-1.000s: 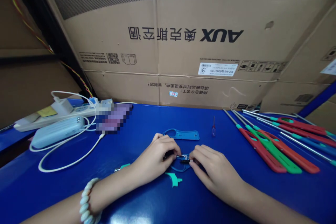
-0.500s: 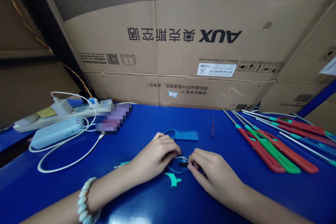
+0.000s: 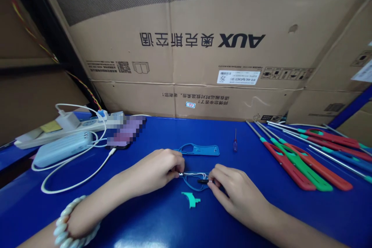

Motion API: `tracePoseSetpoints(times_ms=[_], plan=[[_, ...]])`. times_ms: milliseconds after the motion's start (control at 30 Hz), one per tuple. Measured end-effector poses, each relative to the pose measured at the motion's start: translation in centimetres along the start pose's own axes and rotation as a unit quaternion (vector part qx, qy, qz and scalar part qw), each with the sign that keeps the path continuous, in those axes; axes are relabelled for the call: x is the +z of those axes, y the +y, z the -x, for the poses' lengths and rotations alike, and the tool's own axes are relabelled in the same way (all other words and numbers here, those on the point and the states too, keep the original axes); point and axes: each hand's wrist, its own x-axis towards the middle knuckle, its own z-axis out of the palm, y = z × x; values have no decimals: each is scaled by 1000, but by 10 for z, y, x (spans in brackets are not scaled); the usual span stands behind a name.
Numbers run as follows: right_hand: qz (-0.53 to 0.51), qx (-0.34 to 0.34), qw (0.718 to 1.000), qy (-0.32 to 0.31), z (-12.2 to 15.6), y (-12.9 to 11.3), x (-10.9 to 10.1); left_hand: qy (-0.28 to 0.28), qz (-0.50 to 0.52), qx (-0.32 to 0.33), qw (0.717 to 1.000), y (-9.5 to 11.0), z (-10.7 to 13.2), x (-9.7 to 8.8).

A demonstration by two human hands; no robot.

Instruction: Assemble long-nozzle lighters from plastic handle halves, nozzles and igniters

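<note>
My left hand [image 3: 158, 168] is closed, pinching the end of a thin metal rod with white wires [image 3: 193, 173] over a blue plastic handle shell [image 3: 194, 185] lying on the blue table. My right hand [image 3: 232, 190] is closed too, its fingertips pinching a small black part [image 3: 202, 181] at the other end of the wires. A second blue handle shell [image 3: 200, 149] lies just behind the hands. A small teal trigger piece [image 3: 191, 198] lies in front of them. A bead bracelet [image 3: 66, 224] is on my left wrist.
Several finished red, green and blue long-shafted grabber tools [image 3: 302, 161] lie at the right. A small screwdriver [image 3: 235, 142] lies behind my right hand. A power strip [image 3: 58, 128], a power bank [image 3: 61, 149] and white cables [image 3: 75, 174] are at the left. Cardboard boxes [image 3: 203, 42] wall the back.
My left hand has slid left, away from my right hand, drawing the metal rod and wires out so they now show between the hands. My right hand has stayed in place.
</note>
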Motion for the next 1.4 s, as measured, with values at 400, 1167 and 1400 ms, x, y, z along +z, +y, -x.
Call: tracePoseSetpoints(times_ms=[400,1167,1400], plan=[[-4,-2,1000,10,0,3,3,10,-199,83,977,5,-1,6],[16,-37,999,5,-1,3,-8,8,-172,77,982,10,0,2],[-47,-29,998,16,-3,9,-7,21,-157,83,984,9,1,5]])
